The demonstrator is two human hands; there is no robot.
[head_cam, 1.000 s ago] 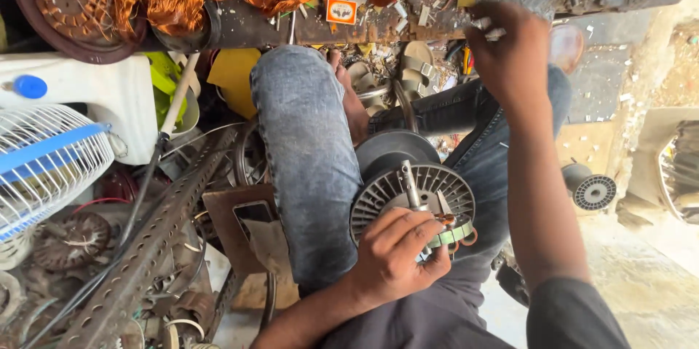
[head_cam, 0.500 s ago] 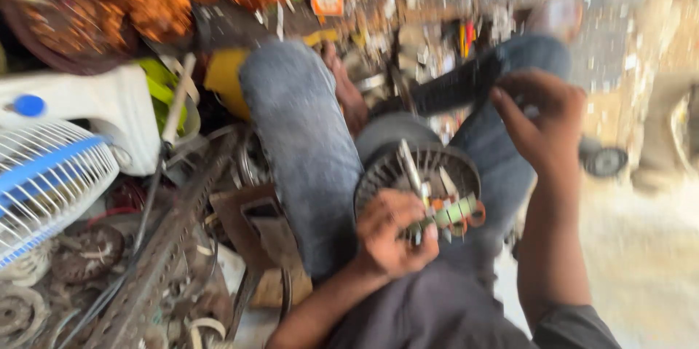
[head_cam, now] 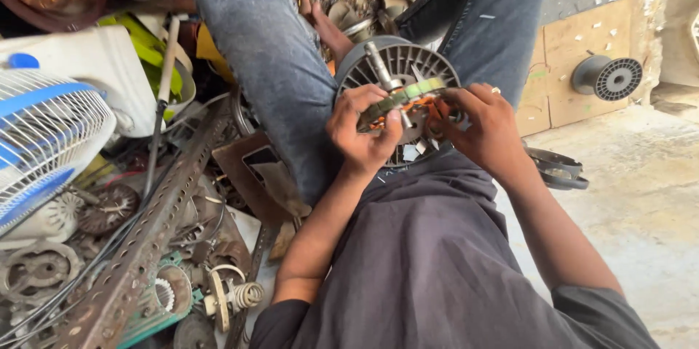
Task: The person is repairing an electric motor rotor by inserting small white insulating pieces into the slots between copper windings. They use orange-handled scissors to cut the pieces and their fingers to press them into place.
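Where scrap covers the floor at far left, a blue-and-white fan guard (head_cam: 44, 138) lies beside a perforated steel bar (head_cam: 156, 225). Centre: the left hand (head_cam: 364, 130), fingers clamped on a green strip (head_cam: 397, 97), holds it over a grey finned motor housing (head_cam: 397, 65) resting between the knees. The right hand (head_cam: 484, 127), fingers curled on the copper winding (head_cam: 426, 112), steadies it. Risk, as judged: the protruding shaft (head_cam: 382, 68) or sharp fins could nick a finger should the strip slip. A grey spool (head_cam: 608, 76) lies far right.

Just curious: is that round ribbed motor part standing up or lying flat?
Tipped on edge: the motor part rests between the knees, its shaft slanting toward the camera.
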